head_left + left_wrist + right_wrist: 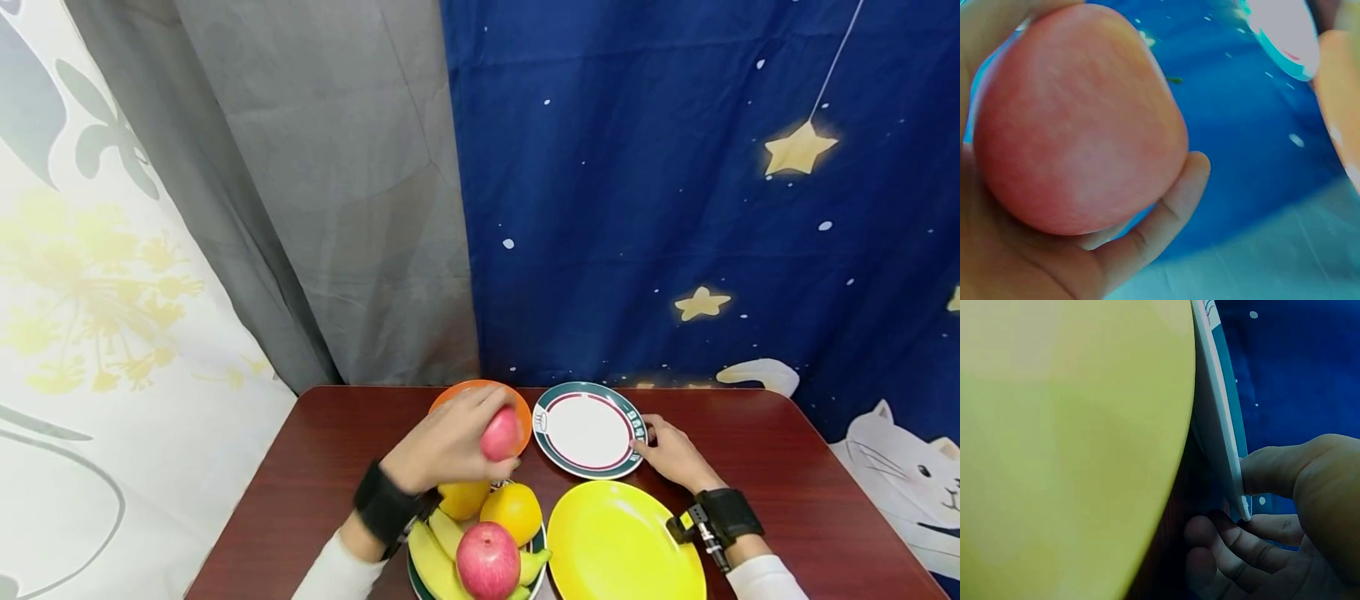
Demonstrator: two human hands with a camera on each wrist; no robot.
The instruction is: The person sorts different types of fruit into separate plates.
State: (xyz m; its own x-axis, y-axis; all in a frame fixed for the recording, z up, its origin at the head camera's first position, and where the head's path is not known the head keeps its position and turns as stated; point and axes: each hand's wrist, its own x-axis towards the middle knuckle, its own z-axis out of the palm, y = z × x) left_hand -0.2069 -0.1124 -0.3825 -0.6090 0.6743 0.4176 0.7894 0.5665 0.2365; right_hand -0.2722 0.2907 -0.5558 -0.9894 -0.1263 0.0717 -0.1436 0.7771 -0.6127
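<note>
My left hand (457,433) grips a pinkish-red apple (501,434), raised over the near part of an orange plate (474,385) at the back of the table. In the left wrist view the fingers curl around the apple (1082,125) from both sides. At the rim of a white plate with a dark green border (588,429), my right hand (678,454) pinches the edge, thumb on top and fingers beneath. The right wrist view shows this plate's edge (1219,406) between thumb and fingers. The left hand partly hides the orange plate.
Below the left hand, a green-rimmed plate (417,583) carries bananas (435,562), two orange-yellow fruits (512,512) and another red apple (488,560). A yellow plate (622,546) lies to its right, under the right wrist. Curtains (600,208) hang behind the brown table (795,483).
</note>
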